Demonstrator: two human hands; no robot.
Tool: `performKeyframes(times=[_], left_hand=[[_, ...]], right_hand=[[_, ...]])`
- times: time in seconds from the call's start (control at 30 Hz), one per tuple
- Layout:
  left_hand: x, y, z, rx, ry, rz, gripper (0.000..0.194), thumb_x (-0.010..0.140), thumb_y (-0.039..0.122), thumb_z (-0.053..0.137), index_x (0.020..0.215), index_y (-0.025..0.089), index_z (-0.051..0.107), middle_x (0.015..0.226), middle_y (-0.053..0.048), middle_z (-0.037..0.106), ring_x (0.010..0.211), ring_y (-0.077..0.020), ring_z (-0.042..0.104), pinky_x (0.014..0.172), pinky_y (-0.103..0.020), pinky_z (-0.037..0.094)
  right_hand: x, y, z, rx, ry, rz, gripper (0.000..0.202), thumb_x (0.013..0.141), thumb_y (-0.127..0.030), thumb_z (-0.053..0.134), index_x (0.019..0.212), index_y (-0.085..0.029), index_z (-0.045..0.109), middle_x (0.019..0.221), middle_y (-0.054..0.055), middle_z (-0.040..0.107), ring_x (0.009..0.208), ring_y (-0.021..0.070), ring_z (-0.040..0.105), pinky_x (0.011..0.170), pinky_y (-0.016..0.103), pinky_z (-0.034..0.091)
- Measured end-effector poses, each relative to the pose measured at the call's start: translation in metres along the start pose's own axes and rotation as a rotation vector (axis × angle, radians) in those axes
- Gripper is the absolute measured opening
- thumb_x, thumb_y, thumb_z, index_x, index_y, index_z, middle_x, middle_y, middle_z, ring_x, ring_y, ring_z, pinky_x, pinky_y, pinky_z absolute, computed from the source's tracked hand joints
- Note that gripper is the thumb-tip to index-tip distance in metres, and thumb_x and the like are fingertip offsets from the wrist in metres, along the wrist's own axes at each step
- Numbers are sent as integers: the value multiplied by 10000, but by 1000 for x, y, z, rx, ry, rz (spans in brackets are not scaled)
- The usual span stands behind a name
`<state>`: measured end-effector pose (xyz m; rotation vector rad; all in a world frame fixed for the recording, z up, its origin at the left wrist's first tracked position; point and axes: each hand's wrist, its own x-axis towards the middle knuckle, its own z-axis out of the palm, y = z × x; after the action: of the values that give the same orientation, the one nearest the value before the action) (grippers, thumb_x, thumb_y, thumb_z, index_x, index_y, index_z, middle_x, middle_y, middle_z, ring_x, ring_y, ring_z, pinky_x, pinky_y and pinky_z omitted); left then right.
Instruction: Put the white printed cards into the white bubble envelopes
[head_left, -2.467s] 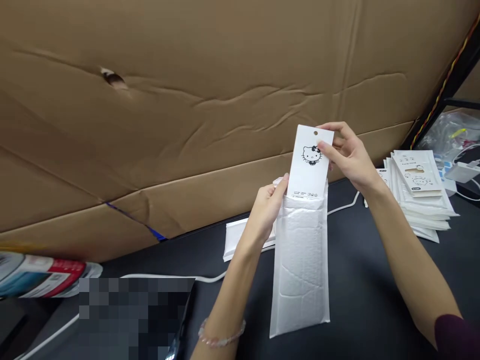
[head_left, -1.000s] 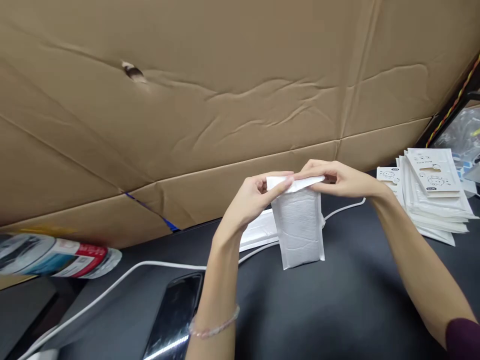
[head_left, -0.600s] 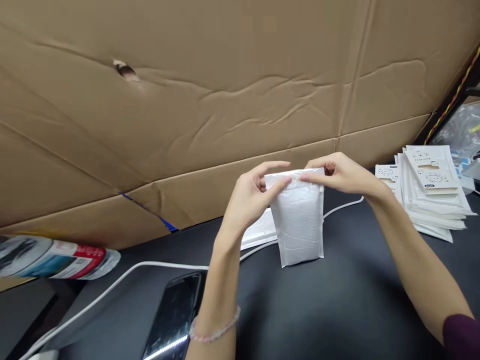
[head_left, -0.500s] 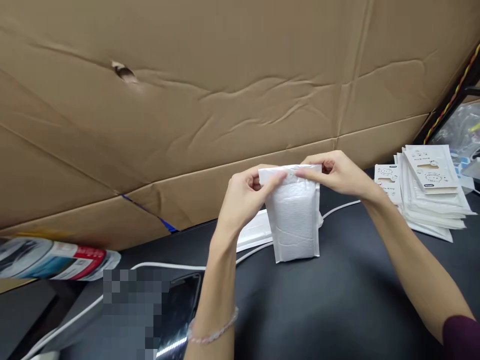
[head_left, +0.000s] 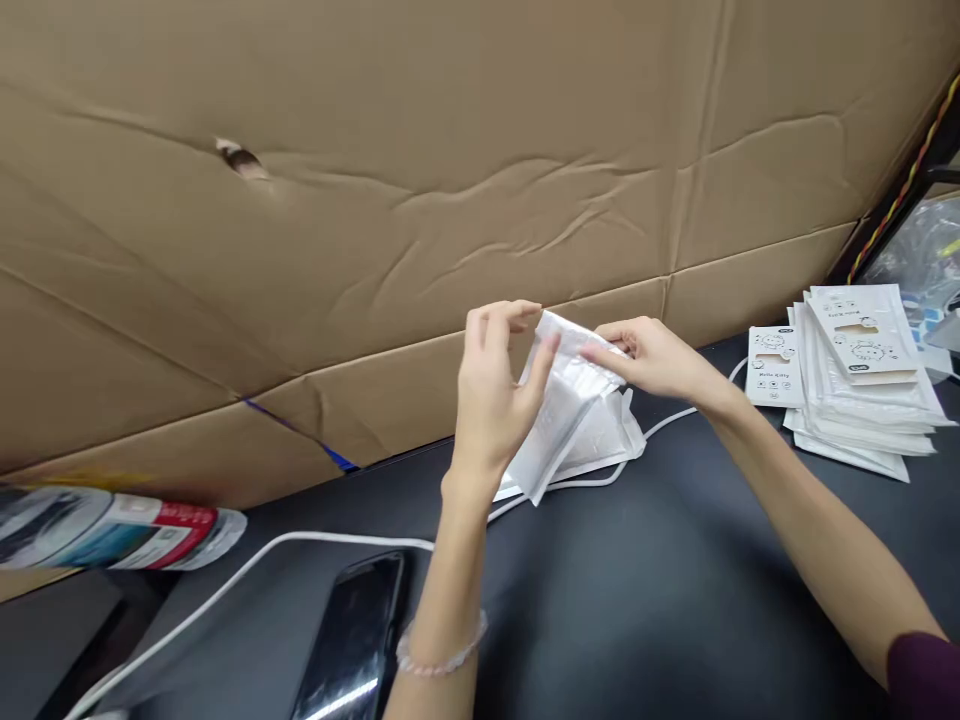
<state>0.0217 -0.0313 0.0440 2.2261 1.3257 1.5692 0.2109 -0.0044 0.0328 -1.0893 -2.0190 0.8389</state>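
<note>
While the right hand (head_left: 656,362) pinches the top of a tilted padded mailer (head_left: 556,405) above the black bench (head_left: 660,570), the left hand (head_left: 495,385) is at its left edge, thumb over the face, whether gripping I cannot tell; another white packet (head_left: 604,440) lies beneath, near the white cable (head_left: 330,538)

A small packing corner occupied a dark desk (head_left: 652,590), backed by creased brown cardboard (head_left: 450,100) beyond both hands. Padded envelopes (head_left: 862,412) and printed cards (head_left: 866,335) lay right of the right hand (head_left: 660,360); a phone (head_left: 349,640) and white cable (head_left: 337,538) lay nearer the wearer than the left hand (head_left: 495,400). Whether home, shop or office could not be told.
</note>
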Motion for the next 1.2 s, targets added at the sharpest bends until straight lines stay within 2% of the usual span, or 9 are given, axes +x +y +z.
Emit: performKeyframes(times=[0.1, 0.2, 0.27, 0.37, 0.53, 0.67, 0.87, 1.07, 1.2], left_hand=[[1, 10, -3, -61, -71, -11, 212, 954, 350, 501, 941, 179, 625, 920, -34, 653, 811, -140, 622, 748, -243, 494], [-4, 14, -1, -122, -615, -88, 313, 981, 366, 425, 826, 194, 636, 801, 3, 681, 741, -137, 636, 720, -237, 499], [-11, 8, 8, -52, -956, -119, 264, 962, 362, 456, 929, 201, 663, 947, -11, 717, 858, -172, 665, 806, -275, 513], [-25, -11, 32, 166, -1195, -201, 414, 876, 336, 606, 1259, 183, 581, 1317, -84, 623, 1189, -248, 594, 1012, -344, 461], [-38, -30, 58, 292, -1216, -274, 871, 699, 262, 788, 1464, 183, 378, 1524, -137, 407, 1373, -296, 433, 1124, -369, 371], [-37, -41, 56, 510, -1146, -335, 989, 656, 350, 828, 1484, 161, 320, 1558, -210, 307, 1429, -391, 307, 1137, -493, 312], [-33, -59, 45, 533, -1162, -338, 738, 695, 373, 762, 1336, 144, 476, 1372, -204, 520, 1262, -369, 510, 1007, -445, 441], [-28, -50, 40, 436, -1193, -269, 774, 684, 384, 760, 1367, 181, 460, 1359, -139, 513, 1253, -320, 513, 1031, -401, 434], [-19, -41, 21, 224, -1027, -182, 747, 687, 430, 757, 1331, 176, 476, 1324, -125, 530, 1239, -298, 514, 1045, -383, 423]], right_hand=[[9, 27, 9, 45, 58, 144, 291, 893, -423, 503, 962, -151, 582, 826, 36, 659, 696, 140, 596, 591, 218, 428], [14, 52, 18, -93, 58, 331, 268, 918, -366, 448, 1063, -152, 520, 892, 61, 691, 736, 147, 640, 609, 220, 467], [15, 62, 22, -168, 18, 388, 235, 923, -337, 434, 1037, -150, 520, 906, 70, 694, 728, 147, 648, 607, 225, 474], [13, 69, 26, -278, -74, 417, 214, 897, -357, 501, 948, -158, 562, 888, 77, 696, 724, 177, 657, 643, 263, 485], [8, 66, 23, -508, -110, 433, 314, 886, -389, 554, 1047, -124, 601, 1133, 194, 635, 1052, 312, 616, 885, 393, 442], [6, 58, 12, -565, -112, 426, 329, 952, -427, 430, 1075, -163, 585, 1123, 146, 655, 1010, 271, 628, 846, 361, 439], [5, 54, 1, -579, -177, 446, 308, 965, -423, 379, 963, -196, 587, 990, 94, 700, 835, 226, 647, 698, 309, 419], [3, 46, -8, -543, -287, 406, 231, 939, -337, 440, 881, -193, 611, 885, 67, 690, 739, 175, 622, 652, 269, 408], [-4, 25, -25, -467, -208, 255, 220, 939, -361, 442, 968, -196, 586, 1012, 58, 655, 855, 155, 595, 739, 257, 427]])
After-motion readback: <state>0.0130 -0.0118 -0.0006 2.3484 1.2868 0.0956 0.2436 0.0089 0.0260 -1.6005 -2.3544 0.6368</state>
